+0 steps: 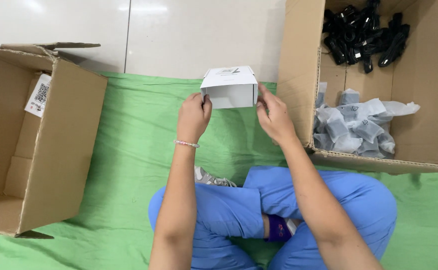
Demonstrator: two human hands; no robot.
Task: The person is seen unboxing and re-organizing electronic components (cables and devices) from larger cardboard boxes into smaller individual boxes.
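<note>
I hold a small white cardboard box (230, 88) in front of me, above a green cloth (129, 145). My left hand (193, 117) grips its left side, thumb and fingers pinching the edge. My right hand (274, 116) touches the box's right side with fingers spread along it. The box's open side faces me. A bead bracelet circles my left wrist. I sit cross-legged in blue trousers.
A large open cardboard box (299, 75) at the right holds black cables (364, 35) and several grey items in clear bags (359, 127). Another open cardboard box (64, 145) lies on its side at the left, with a white label. Pale floor tiles lie beyond.
</note>
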